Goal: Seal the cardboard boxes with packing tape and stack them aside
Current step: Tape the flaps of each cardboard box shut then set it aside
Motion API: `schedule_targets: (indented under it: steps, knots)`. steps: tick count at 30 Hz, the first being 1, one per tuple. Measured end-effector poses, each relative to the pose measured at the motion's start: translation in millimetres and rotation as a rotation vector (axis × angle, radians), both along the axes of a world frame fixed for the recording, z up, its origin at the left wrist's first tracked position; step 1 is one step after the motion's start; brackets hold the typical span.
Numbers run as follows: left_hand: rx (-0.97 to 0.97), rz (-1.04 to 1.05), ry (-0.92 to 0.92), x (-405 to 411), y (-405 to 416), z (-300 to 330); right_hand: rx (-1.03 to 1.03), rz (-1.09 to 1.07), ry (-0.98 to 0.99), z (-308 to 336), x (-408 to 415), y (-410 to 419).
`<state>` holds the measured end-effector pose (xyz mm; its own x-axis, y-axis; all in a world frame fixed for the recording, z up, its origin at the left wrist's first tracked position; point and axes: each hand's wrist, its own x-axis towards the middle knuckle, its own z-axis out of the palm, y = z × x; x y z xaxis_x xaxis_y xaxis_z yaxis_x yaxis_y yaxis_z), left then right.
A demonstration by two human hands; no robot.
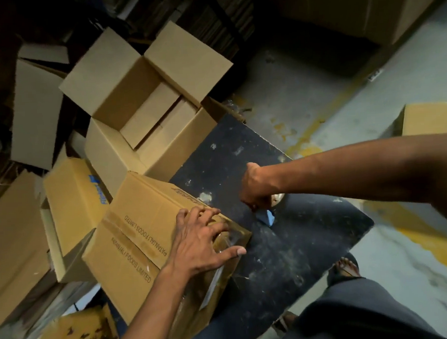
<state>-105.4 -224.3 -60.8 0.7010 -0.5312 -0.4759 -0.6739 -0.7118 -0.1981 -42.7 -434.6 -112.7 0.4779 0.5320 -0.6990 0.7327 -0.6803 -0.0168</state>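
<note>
the printed cardboard box (148, 240) sits tilted at the left edge of the dark board (285, 231), its near corner already glossy with clear tape. the left hand (200, 240) lies spread over that taped corner, fingers straight and pressing flat, thumb out along the near edge, holding nothing. the right hand (257, 187) is out over the board, well apart from the box, fist curled round what looks like a tape roll (278, 199), with a blue piece (267, 217) just below it, probably a cutter though it is too blurred to be sure. the step looks like finishing the seam: keep the left palm firm so the tape end stays down, pull the tape taut and low before cutting, then rub the loose tail onto the side. an open box (146, 95) waits behind, flaps up, with more cartons lying to the left.
</note>
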Motion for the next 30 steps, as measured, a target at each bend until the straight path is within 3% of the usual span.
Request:
schedule_targets:
  steps: [3,9,15,18,24,28,30]
  knots:
    - [0.095,-0.03,0.063,14.5,-9.9,-1.1,0.113,-0.125,0.164,-37.4,18.3,-22.9]
    - [0.172,-0.123,0.222,36.3,-23.3,-4.1,0.202,-0.22,0.196,-61.8,30.8,-33.4]
    - [-0.337,-0.128,0.234,31.2,13.7,-10.3,0.22,-0.294,0.052,-66.8,38.7,-29.6]
    - [-0.232,-0.16,0.239,24.4,15.9,-11.3,0.25,-0.303,-0.019,-75.3,38.3,-33.3]
    - [0.194,-0.221,0.289,39.8,-18.7,-7.8,0.303,-0.304,-0.127,-81.9,33.2,-33.2]
    - [0.224,-0.218,0.3,42.0,-23.2,-6.0,0.29,-0.308,-0.166,-88.3,24.7,-29.3]
    - [0.107,-0.123,0.32,40.6,-19.7,-3.6,0.313,-0.332,-0.185,-84.5,18.9,-26.9]
